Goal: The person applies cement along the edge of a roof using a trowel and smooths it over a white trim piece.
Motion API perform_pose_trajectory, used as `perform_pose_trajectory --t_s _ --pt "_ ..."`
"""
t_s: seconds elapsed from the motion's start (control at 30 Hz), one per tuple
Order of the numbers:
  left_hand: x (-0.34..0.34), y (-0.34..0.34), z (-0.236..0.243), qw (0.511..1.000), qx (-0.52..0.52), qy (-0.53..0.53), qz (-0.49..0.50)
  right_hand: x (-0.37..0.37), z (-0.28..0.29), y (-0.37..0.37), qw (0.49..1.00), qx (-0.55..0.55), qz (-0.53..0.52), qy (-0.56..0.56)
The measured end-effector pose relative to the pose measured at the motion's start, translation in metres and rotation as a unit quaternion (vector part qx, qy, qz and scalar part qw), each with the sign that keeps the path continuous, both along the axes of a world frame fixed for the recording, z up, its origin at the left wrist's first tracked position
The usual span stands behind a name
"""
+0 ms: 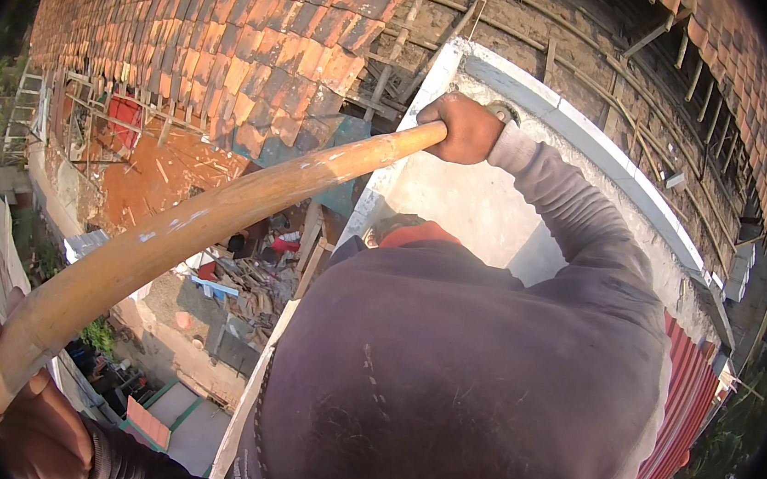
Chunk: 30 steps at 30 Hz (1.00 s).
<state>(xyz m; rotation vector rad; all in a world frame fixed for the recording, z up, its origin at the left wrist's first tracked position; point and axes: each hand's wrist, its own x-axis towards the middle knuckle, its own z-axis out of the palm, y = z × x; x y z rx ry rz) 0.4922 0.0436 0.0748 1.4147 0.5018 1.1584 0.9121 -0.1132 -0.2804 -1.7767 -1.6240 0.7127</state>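
Note:
A thick, smooth yellow-brown bamboo pole (220, 205) with pale scuffs slants across the view from lower left to upper middle. My left hand (43, 424) grips its near end, fingers curled around it at the left rim. At the far end, my right hand (466, 129) is closed in a fist on the pole, over a white-edged wall top. Both arms are in dark grey sleeves. My dark grey shirt (483, 360) fills the lower middle and hides what lies below it. A small round grey thing (504, 113) shows just behind my right hand; its kind is unclear.
A roof of orange clay tiles (228, 31) lies at upper left. Bare roof battens (592, 84) stretch beyond the white parapet (588, 125). Far below on the left are rubble and planks (260, 274) and reddish ground (159, 172). Red corrugated sheeting (677, 406) stands at right.

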Motion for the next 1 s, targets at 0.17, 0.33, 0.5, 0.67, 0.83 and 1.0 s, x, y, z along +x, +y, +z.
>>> perform_pose_trajectory --t_s 0.17,0.33,0.5,0.67,0.83,1.0 --pt "0.043 0.002 -0.06 0.96 0.018 0.066 -0.271 0.013 -0.062 -0.036 0.999 -0.032 -0.031 0.015" --pt "0.066 -0.015 -0.069 0.97 -0.02 0.103 -0.219 0.02 -0.086 -0.048 0.996 -0.068 -0.058 0.011" --pt "0.083 -0.034 -0.148 0.982 -0.076 0.075 -0.154 0.023 -0.134 -0.078 0.987 -0.125 -0.098 0.003" --pt "0.077 -0.085 -0.253 0.96 -0.27 0.03 -0.071 0.041 -0.214 -0.118 0.966 -0.216 -0.109 -0.089" --pt "0.0 -0.134 -0.291 0.942 -0.322 -0.021 0.09 0.028 -0.21 -0.147 0.963 -0.212 -0.056 -0.153" --pt "-0.102 -0.231 -0.316 0.886 -0.305 -0.036 0.349 0.007 -0.192 -0.099 0.973 -0.12 0.109 -0.167"
